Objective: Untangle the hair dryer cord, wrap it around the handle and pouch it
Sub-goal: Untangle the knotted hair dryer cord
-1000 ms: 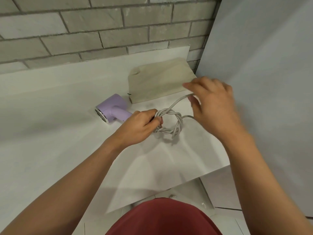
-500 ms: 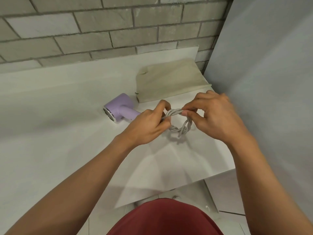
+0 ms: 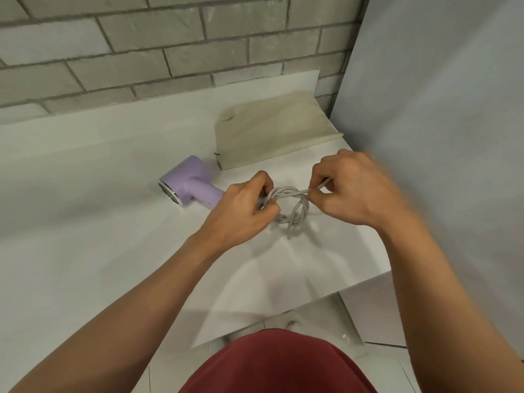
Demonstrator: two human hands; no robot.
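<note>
Hands grip the tangled cord [image 3: 292, 207] right of the hair dryer [image 3: 188, 182]: left hand [image 3: 241, 211] clutching, right hand [image 3: 350, 191] pinching a strand.

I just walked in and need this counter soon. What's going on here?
A person is untangling the knotted grey cord of a purple dryer. The left hand holds one side of the tangle, and the right hand pinches a strand on the other. The dryer lies on the counter beside them; the beige pouch lies flat behind. The cord is not yet wrapped round the handle.
</note>
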